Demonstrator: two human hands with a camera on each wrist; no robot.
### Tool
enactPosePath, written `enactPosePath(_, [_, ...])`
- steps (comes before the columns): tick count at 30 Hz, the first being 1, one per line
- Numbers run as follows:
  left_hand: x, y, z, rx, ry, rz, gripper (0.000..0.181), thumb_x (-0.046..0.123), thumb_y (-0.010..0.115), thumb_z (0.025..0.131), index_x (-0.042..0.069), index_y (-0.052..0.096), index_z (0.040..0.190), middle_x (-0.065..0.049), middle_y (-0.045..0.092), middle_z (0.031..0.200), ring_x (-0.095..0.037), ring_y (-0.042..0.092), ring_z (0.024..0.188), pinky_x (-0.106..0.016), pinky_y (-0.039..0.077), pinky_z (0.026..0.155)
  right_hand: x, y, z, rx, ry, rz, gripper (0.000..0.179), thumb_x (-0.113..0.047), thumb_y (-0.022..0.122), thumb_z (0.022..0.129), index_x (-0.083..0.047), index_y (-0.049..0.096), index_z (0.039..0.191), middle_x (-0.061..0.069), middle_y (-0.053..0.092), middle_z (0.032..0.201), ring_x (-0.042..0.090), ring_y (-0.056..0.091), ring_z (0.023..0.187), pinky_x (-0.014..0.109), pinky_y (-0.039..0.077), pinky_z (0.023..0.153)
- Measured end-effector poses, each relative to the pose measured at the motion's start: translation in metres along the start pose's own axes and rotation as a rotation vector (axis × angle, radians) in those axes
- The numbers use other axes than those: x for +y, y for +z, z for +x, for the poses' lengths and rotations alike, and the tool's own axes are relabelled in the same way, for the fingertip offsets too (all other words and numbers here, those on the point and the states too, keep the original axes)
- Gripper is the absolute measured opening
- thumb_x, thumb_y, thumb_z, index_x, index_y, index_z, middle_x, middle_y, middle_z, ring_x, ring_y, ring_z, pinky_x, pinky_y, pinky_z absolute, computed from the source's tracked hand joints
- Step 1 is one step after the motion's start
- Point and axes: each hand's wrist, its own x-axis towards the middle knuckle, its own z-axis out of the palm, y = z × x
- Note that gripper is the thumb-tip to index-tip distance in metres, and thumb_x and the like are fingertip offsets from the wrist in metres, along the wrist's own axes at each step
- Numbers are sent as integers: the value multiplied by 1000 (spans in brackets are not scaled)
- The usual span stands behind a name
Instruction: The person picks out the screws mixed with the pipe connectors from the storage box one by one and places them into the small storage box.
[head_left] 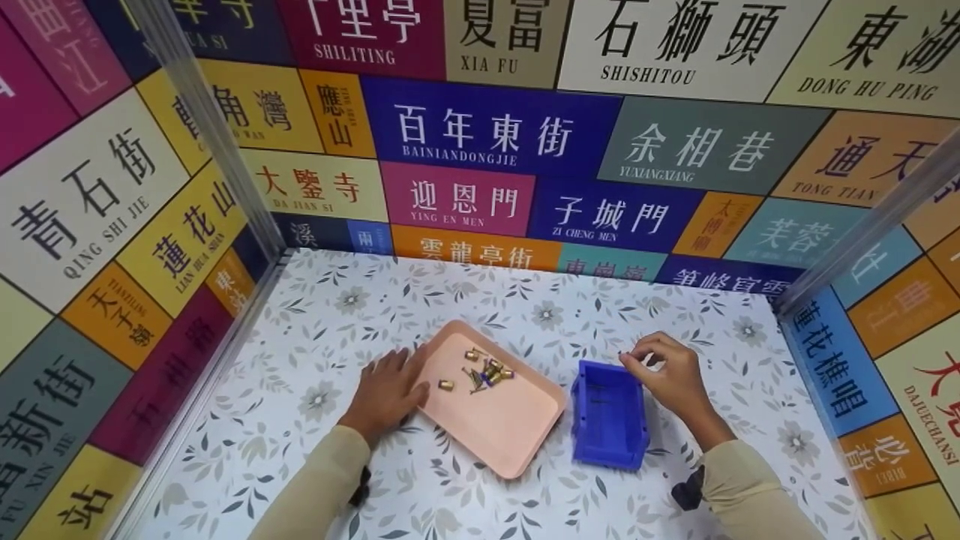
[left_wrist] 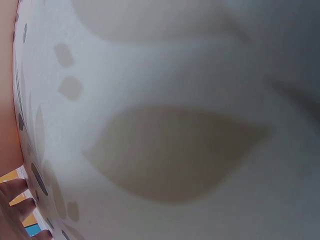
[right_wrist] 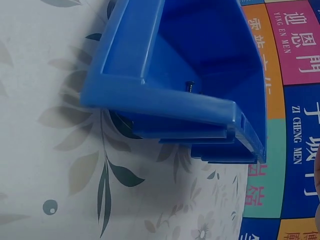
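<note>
A pink tray (head_left: pixel 517 431) lies at an angle on the table, with several small brass cylinders (head_left: pixel 445 385) and thin screws (head_left: pixel 475 381) heaped in its far half. Along the tray's left edge rests my left hand (head_left: pixel 386 394), its thumb and fingers touching the rim. To the right of the tray stands a blue plastic bin (head_left: pixel 609 454); a few dark screws (head_left: pixel 598 400) lie inside, one screw (right_wrist: pixel 190 86) showing in the right wrist view. Over the bin's far right corner, my right hand (head_left: pixel 671 371) pinches a tiny dark screw between thumb and forefinger, mostly hidden by the fingertips.
Under everything is a white table covering (head_left: pixel 300 465) printed with grey leaves and flowers. Panels with coloured street-name signs (head_left: pixel 487 124) enclose the back and both sides. Clear corner strips (head_left: pixel 217 142) join the panels. The left wrist view shows mainly the table covering, close and blurred.
</note>
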Motion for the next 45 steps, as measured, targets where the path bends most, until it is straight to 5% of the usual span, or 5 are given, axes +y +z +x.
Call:
enactPosePath(33, [-2, 1, -1, -2, 10, -26, 69, 59, 35, 104, 35, 13, 165, -12, 35, 165, -39, 31, 152, -66, 24, 120, 0, -3, -4, -21, -4, -37, 21, -10, 87, 80, -20, 70, 75, -3, 69, 85, 9, 63, 77, 27, 53, 64])
enactPosePath(45, [-4, 5, 1, -12, 0, -12, 69, 62, 31, 104, 37, 10, 165, -10, 32, 167, -37, 29, 154, -64, 23, 121, 4, 0, -6, -14, -5, -14, 22, -9, 87, 79, -21, 70, 73, -3, 69, 84, 11, 62, 77, 20, 50, 64])
